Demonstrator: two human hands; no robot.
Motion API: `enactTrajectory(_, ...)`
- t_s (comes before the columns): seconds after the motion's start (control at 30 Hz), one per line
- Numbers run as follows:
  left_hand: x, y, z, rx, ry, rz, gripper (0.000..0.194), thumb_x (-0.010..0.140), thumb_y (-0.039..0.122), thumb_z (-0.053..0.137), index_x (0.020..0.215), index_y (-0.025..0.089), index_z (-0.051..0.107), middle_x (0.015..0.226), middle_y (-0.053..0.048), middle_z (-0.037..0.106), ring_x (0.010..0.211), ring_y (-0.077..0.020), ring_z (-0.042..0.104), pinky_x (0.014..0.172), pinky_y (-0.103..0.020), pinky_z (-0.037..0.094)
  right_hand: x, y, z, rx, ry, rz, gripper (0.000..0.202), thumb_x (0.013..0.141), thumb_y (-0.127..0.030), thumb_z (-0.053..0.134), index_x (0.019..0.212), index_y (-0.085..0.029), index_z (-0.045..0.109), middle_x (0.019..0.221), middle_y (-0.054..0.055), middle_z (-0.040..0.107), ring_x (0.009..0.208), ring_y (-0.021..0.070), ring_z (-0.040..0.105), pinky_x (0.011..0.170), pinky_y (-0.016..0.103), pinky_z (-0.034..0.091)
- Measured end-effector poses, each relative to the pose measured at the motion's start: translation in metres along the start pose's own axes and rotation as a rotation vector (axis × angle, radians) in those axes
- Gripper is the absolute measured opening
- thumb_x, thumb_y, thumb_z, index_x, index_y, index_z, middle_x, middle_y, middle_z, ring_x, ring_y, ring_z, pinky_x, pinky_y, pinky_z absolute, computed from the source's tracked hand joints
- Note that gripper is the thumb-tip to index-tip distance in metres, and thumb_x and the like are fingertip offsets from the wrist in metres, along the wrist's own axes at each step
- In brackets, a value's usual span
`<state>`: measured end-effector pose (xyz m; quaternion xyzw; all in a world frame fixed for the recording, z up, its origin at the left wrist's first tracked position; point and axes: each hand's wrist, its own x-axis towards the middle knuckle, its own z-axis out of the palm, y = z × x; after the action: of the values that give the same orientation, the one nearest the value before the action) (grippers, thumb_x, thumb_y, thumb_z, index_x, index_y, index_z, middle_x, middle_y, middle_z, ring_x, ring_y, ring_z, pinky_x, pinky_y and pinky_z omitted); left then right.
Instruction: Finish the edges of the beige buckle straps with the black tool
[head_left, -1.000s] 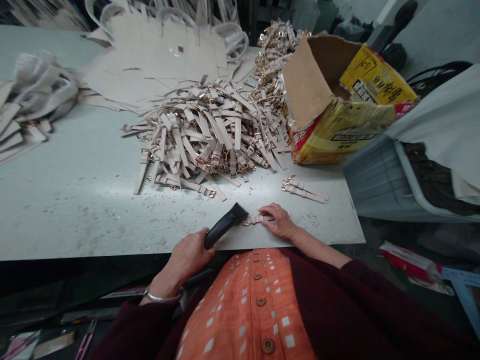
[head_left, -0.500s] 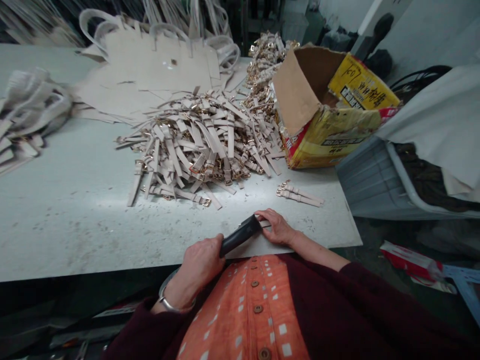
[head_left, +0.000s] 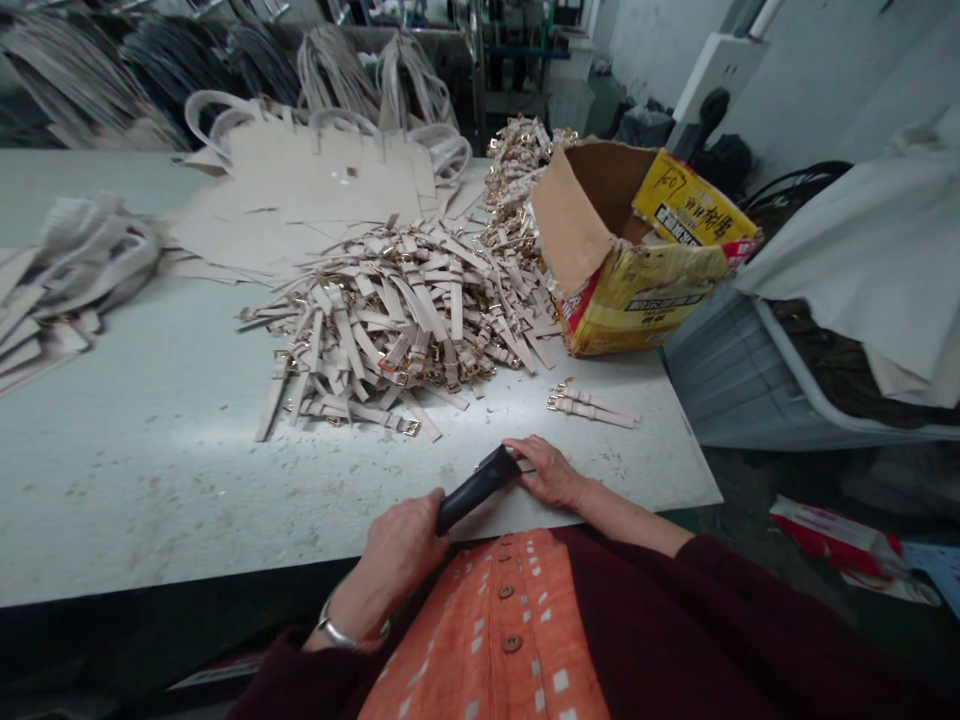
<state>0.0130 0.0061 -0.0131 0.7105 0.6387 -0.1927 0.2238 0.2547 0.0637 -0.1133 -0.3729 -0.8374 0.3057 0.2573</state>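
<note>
My left hand (head_left: 405,535) is closed around the lower end of a black hand tool (head_left: 476,490), which slants up to the right just above the table's front edge. The tool's exact kind I cannot make out. At its upper end my right hand (head_left: 551,470) pinches a small pale strap (head_left: 527,466), mostly hidden by the fingers and the tool's head. Beyond my right hand lies a small group of beige buckle straps (head_left: 592,405), side by side. A big heap of similar straps (head_left: 420,310) with gold buckles rises further back.
An open yellow cardboard box (head_left: 637,290) stands at the table's right edge, beside a grey bin (head_left: 720,370) with white cloth over it. Flat beige bag panels (head_left: 300,200) with handles lie at the back. Bundled handles (head_left: 97,250) lie at the left of the table (head_left: 187,500).
The camera view has tipped up a little, so the scene sits lower. Both hands keep their hold, and the tool and strap stay nearly in the same place.
</note>
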Motion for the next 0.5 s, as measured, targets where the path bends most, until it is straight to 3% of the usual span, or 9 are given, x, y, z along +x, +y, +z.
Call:
enactTrajectory(0.17, 0.004, 0.007, 0.002, -0.093, 0.036, -0.038, 0.031, 0.072, 0.030, 0.049, 0.101, 0.021, 0.054, 0.088, -0.008, 0.067, 0.084, -0.0216, 0.062, 0.069, -0.029, 0.043, 0.000, 0.001, -0.009, 0.003, 0.030, 0.001, 0.061, 0.078, -0.021, 0.058, 0.134, -0.019, 0.034, 0.103, 0.009, 0.057, 0.093, 0.0204, 0.050, 0.084, 0.037, 0.043)
enactTrajectory(0.27, -0.003, -0.006, 0.002, -0.118, 0.054, -0.085, 0.029, 0.071, 0.028, 0.049, 0.098, 0.022, 0.055, 0.085, -0.007, 0.067, 0.083, -0.0220, 0.063, 0.068, -0.029, 0.042, -0.005, 0.014, -0.031, -0.063, 0.135, 0.056, 0.056, 0.076, -0.018, 0.057, 0.129, -0.020, 0.041, 0.095, 0.006, 0.058, 0.091, 0.0209, 0.051, 0.086, 0.039, 0.042)
enactTrajectory(0.4, -0.016, -0.029, 0.010, -0.160, 0.065, -0.156, 0.032, 0.071, 0.027, 0.047, 0.101, 0.023, 0.054, 0.086, -0.007, 0.067, 0.086, -0.0231, 0.063, 0.070, -0.029, 0.043, -0.022, 0.043, -0.069, -0.225, 0.284, 0.209, 0.050, 0.073, -0.018, 0.057, 0.122, -0.021, 0.049, 0.099, 0.007, 0.059, 0.094, 0.0222, 0.051, 0.087, 0.040, 0.042)
enactTrajectory(0.5, -0.024, -0.038, 0.020, -0.202, 0.066, -0.200, 0.036, 0.072, 0.027, 0.045, 0.106, 0.022, 0.053, 0.086, -0.008, 0.068, 0.086, -0.0231, 0.063, 0.070, -0.029, 0.043, -0.027, 0.056, -0.087, -0.374, 0.358, 0.321, 0.039, 0.070, -0.020, 0.057, 0.109, -0.021, 0.060, 0.102, 0.007, 0.059, 0.096, 0.0231, 0.051, 0.086, 0.039, 0.041)
